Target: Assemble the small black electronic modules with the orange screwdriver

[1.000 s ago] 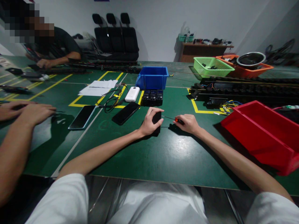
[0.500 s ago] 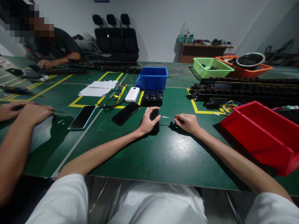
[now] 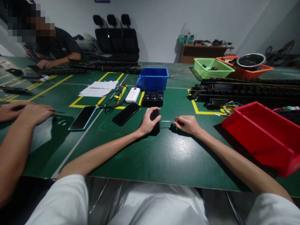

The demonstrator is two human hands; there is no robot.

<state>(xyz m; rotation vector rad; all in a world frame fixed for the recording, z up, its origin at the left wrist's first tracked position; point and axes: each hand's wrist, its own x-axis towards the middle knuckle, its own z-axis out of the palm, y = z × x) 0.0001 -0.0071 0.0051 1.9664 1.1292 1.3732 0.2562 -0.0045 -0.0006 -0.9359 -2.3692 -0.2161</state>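
Note:
My left hand [image 3: 149,121] is wrapped round a black block-like part [image 3: 155,128] on the green table, fingers over its top and thumb at its right side. In my right hand [image 3: 188,124] is a screwdriver [image 3: 167,121] with an orange and black handle. Its thin metal shaft points left, lying level, with the tip at the right side of the black part; whether it touches cannot be made out. Just behind the part stand several black modules [image 3: 153,97] in front of a blue bin [image 3: 153,78].
Left of my hands lie two phones [image 3: 126,114] [image 3: 82,118], a white power bank [image 3: 132,95], cables and papers [image 3: 98,88]. A red bin [image 3: 260,134] and long black assemblies [image 3: 243,90] are at the right. Another person's hands [image 3: 35,114] rest at the far left.
The screwdriver's shaft has shifted slightly, its tip a little lower against the black part's side. My right hand has moved only slightly; my left hand keeps its place.

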